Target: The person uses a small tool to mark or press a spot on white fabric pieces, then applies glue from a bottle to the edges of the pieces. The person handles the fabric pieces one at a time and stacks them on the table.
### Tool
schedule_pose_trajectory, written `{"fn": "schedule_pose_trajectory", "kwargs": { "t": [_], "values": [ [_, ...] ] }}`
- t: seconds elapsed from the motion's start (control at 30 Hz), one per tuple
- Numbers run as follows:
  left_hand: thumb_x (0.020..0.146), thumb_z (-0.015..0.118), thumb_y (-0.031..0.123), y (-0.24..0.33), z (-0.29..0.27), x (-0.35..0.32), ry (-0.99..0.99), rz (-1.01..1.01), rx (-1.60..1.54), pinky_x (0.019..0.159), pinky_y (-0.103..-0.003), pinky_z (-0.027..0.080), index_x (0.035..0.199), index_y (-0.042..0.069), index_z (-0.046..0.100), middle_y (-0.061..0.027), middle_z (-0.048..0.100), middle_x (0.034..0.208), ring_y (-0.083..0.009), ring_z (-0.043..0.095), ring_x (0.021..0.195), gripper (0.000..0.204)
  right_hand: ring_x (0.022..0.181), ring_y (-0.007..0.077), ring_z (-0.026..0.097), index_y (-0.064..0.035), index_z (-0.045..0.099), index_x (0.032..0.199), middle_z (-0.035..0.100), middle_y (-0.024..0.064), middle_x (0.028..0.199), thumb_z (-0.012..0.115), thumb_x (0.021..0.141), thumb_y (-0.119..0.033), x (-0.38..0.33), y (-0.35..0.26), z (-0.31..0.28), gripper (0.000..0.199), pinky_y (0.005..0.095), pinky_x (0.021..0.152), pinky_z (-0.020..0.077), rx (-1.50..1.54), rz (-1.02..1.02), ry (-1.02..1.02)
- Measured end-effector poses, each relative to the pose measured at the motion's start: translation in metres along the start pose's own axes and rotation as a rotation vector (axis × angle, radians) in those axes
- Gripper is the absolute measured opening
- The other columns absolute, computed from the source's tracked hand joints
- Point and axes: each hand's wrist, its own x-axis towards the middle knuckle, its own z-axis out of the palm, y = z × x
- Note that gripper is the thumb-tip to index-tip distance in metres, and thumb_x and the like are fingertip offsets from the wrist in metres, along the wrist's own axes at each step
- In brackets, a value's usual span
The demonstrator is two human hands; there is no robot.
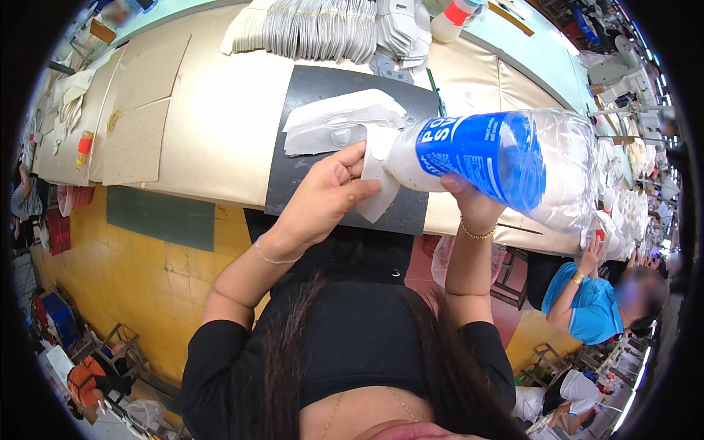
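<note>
My left hand (334,192) pinches a white flat cut piece (380,199) between thumb and fingers, held above the dark mat (302,176). My right hand (475,207) is wrapped round a large clear plastic bottle (568,158) with a blue label. The bottle lies tipped on its side in the air, its narrow end pointing left at the white piece and seeming to touch it. What is inside the bottle is hard to make out. Just beyond my left hand, a loose pile of similar white pieces (323,125) rests on the mat.
Bundled stacks of grey-white pieces (308,33) line the table's far side, beside a bottle with a red band (453,18). A pen (434,82) lies near the mat's far right corner. Cardboard sheets (143,117) cover the left. A person in a blue shirt (587,301) sits to the right.
</note>
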Motion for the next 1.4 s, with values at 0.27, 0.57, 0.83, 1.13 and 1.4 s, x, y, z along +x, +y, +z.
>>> {"fn": "schedule_pose_trajectory", "kwargs": {
  "t": [0.27,0.57,0.83,1.13,1.4],
  "values": [
    [0.081,0.056,-0.010,0.005,-0.005,-0.010,-0.014,-0.073,-0.118,0.086,-0.028,0.051,0.136,-0.004,0.037,-0.0104,0.063,0.113,-0.0149,0.062,0.102,0.059,0.093,0.0188,0.060,-0.0009,0.059,0.113,0.064,0.0066,0.104,0.085,0.068,-0.032,0.014,0.019,0.008,0.060,0.0332,0.084,0.0489,0.255,0.083,0.320],
    [0.076,0.058,-0.012,0.009,-0.022,-0.009,-0.084,-0.154,-0.177,0.084,-0.028,0.053,0.137,-0.003,0.036,-0.0116,0.065,0.110,-0.0161,0.065,0.095,0.066,0.104,0.0220,0.054,-0.0004,0.052,0.126,0.057,0.0129,0.119,0.080,0.071,-0.045,0.001,0.030,0.013,0.076,0.0400,0.092,0.0439,-0.116,0.056,0.231],
    [0.072,0.061,-0.014,0.063,-0.140,-0.024,0.042,0.278,-0.039,0.086,-0.030,0.052,0.141,0.000,0.032,-0.0181,0.063,0.109,-0.0204,0.064,0.097,0.076,0.101,0.0234,0.057,0.0004,0.042,0.129,0.055,0.0112,0.117,0.081,0.073,-0.027,0.000,0.037,0.007,0.073,0.0389,0.090,0.0488,0.450,0.180,0.438],
    [0.075,0.056,-0.003,0.083,-0.345,-0.055,0.993,0.041,0.866,0.081,-0.030,0.049,0.138,-0.001,0.039,-0.0167,0.060,0.108,-0.0203,0.060,0.088,0.066,0.103,0.0227,0.057,-0.0001,0.042,0.129,0.055,0.0106,0.118,0.081,0.073,-0.028,-0.008,0.038,0.004,0.073,0.0385,0.094,0.0466,0.420,0.220,0.408],
    [0.077,0.067,0.008,0.054,-0.278,-0.035,1.233,0.187,1.747,0.089,-0.038,0.046,0.128,0.003,0.050,-0.0217,0.057,0.110,-0.0347,0.057,0.099,0.054,0.101,0.0205,0.057,-0.0005,0.045,0.127,0.057,0.0091,0.115,0.080,0.075,-0.024,-0.013,0.046,0.003,0.067,0.0356,0.091,0.0473,0.316,0.228,0.381]
  ]
}}
